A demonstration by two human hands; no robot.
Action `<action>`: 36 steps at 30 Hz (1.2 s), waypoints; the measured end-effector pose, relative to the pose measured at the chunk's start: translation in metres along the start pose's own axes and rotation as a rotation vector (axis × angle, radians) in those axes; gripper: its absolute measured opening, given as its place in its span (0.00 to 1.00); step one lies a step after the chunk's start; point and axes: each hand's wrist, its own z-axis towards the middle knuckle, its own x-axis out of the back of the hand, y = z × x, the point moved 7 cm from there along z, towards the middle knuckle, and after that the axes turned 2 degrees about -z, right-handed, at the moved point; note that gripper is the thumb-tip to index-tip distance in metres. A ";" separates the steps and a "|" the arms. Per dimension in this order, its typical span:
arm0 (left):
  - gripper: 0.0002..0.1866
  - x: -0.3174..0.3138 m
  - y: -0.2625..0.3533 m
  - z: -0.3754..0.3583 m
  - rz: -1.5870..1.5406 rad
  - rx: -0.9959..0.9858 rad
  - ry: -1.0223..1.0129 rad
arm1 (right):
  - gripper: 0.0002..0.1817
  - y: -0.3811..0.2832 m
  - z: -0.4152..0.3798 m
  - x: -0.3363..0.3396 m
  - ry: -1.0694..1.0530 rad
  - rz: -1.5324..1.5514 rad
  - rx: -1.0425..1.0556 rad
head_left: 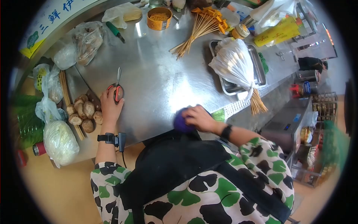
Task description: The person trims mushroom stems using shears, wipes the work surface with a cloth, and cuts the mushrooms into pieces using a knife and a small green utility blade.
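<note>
My left hand (111,106) is closed around the red-and-black handles of a pair of scissors (118,91), its blades pointing away from me over the steel table (149,71). Under my right hand (200,118), near the table's front edge, is a bunched purple cloth (182,121); the fingers grip it from above and look slightly blurred. Several brown mushrooms (88,109) lie just left of my left hand, beside wooden sticks (64,86). A knife (92,96) lies partly behind that hand, its dark handle close to the mushrooms.
At the left stand a bagged cabbage (61,143) and other plastic bags (88,42). Toward the back are a green-handled tool (115,31), an orange tin (159,18) and skewers (197,31). To the right, a metal tray (261,65) holds a white-wrapped skewer bundle (235,61). A person (312,64) is farther off.
</note>
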 end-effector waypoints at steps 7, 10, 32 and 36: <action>0.30 -0.002 0.002 0.001 0.005 -0.005 -0.011 | 0.19 0.038 -0.159 0.047 0.175 0.140 -0.759; 0.30 -0.010 -0.002 -0.001 0.024 -0.028 -0.015 | 0.18 0.050 -0.085 0.100 0.506 0.311 -0.709; 0.32 0.001 0.007 0.011 0.014 0.035 -0.088 | 0.20 0.059 0.134 0.078 0.107 0.219 -0.067; 0.33 0.003 0.005 0.021 0.022 0.101 -0.126 | 0.21 0.135 0.272 0.123 0.335 0.031 -0.176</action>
